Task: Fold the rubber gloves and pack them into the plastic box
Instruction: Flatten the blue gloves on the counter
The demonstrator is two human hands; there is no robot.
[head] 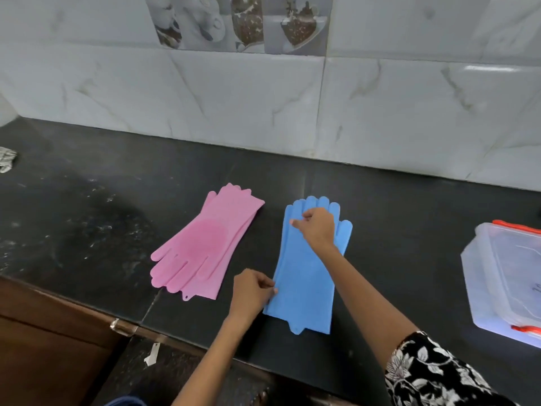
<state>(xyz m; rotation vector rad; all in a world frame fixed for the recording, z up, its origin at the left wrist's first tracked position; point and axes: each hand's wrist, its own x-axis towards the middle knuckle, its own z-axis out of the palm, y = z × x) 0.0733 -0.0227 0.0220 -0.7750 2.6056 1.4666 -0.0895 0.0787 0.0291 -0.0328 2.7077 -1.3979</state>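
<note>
Bright, soft light; wall tiles [483,68] show glare; edges bend.

Left grip [252,291]: forearm bare, reaching forward from below; fingers curled, thumb and fingertips pinching a thin edge at the grip's right side.

Right grip [317,227]: forearm extended farther forward, crossing above the left; floral sleeve [433,373] at the upper arm; fingers curled, knuckles up, thumb pointing left, pinching beneath.
</note>
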